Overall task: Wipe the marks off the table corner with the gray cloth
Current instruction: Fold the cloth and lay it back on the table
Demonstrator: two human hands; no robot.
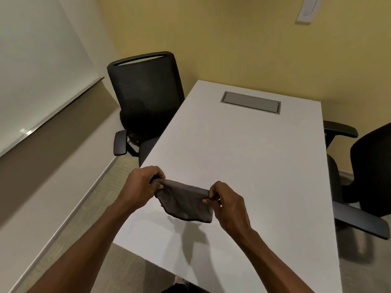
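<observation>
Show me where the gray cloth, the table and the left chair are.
gray cloth (186,203): head view, middle of the hanging fabric.
table (243,149): head view, bare white top.
left chair (146,87): head view, mesh backrest.

One head-worn wide-angle view looks forward and steeply down over the white counter (243,155), close above its near end.

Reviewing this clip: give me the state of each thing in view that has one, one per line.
gray cloth: held above the table, stretched between both hands, hanging slack.
left hand: gripping the cloth's left end.
right hand: pinching its right end.
table: top bare; no marks discernible.
cable hatch: lid closed.
left chair: pushed against the table.
</observation>
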